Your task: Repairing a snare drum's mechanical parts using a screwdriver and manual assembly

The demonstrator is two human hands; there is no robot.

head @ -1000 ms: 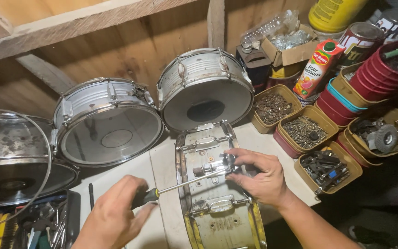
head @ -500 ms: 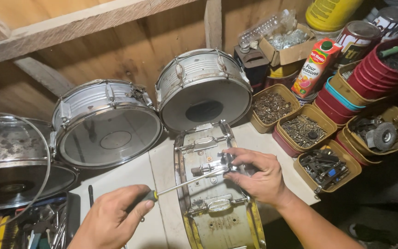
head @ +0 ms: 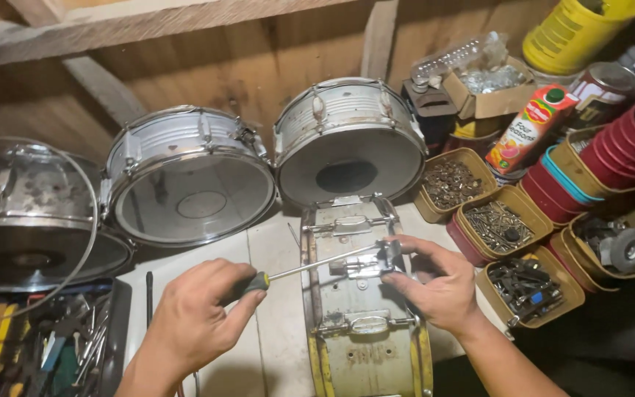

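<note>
A worn metal snare drum shell (head: 365, 345) stands on its edge on the white bench, its side with metal lugs facing up. My left hand (head: 192, 320) grips the dark handle of a screwdriver (head: 310, 266) whose shaft reaches right to a small metal lug fitting (head: 389, 257) on the shell. My right hand (head: 435, 283) pinches that fitting against the shell with thumb and fingers.
Two silver drums (head: 185, 176) (head: 347, 140) lean against the wooden wall, a third (head: 23, 213) at far left. Tins of screws and hardware (head: 497, 224) crowd the right, with a juice carton (head: 534, 129) and stacked red lids (head: 626, 151). Loose tools (head: 53, 345) lie at bottom left.
The view has shifted slightly. My left hand has tilted the screwdriver a little, its tip still at the fitting. My right hand stays on the fitting.
</note>
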